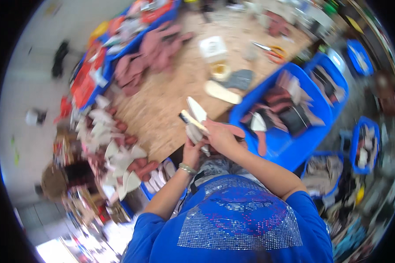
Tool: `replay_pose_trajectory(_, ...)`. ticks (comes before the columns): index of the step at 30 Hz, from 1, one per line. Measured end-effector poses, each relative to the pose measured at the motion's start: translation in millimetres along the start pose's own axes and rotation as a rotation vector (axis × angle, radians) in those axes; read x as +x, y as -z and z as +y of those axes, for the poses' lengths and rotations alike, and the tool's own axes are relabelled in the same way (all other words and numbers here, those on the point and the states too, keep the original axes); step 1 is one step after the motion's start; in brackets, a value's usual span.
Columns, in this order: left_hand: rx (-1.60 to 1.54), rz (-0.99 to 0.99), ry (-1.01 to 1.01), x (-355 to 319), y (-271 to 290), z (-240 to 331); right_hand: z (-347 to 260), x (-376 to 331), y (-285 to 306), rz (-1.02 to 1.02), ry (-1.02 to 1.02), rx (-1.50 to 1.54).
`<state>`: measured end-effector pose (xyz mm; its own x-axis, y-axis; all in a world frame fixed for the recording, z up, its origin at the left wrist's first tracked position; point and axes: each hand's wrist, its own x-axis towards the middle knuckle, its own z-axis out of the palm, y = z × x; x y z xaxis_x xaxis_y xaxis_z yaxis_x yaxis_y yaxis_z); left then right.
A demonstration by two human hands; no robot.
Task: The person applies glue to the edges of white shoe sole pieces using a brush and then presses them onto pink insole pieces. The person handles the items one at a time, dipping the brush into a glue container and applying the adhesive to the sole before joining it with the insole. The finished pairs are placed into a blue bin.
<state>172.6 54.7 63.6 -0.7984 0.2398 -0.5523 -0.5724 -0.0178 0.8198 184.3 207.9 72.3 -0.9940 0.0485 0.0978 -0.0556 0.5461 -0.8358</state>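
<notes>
My two hands are close together in front of my body, at the near edge of the wooden table (162,98). My left hand (192,151) is closed round a greyish-white shoe piece (194,132). In my right hand (221,139) is a pink-and-white shoe piece (196,109), its white pointed end toward the table and its pink part under my fingers. Between the hands lies a cream strip with a dark end (193,120), too blurred to name; I cannot tell which hand bears it. A similar pink-and-white piece (259,127) rests in the blue bin (281,149) on my right.
White-and-pink shoe pieces (118,153) line the table's left edge. Pink pieces (158,48) lie beside a blue tray (114,55). Orange-handled scissors (275,53), a roll of tape (219,70), a cream sole shape (222,91) and a grey piece (240,79) lie ahead. More blue bins (364,144) stand right.
</notes>
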Motion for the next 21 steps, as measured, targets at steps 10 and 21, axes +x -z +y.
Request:
replay_pose_trajectory(10, -0.384, 0.416, -0.064, 50.6, 144.6, -3.5, -78.8, 121.4, -167.5, -0.342, 0.415, -0.289)
replay_pose_trajectory(21, -0.154, 0.675, -0.199, 99.9, 218.6, -45.3, -55.2, 153.1, -259.3, -0.562, 0.219, -0.268)
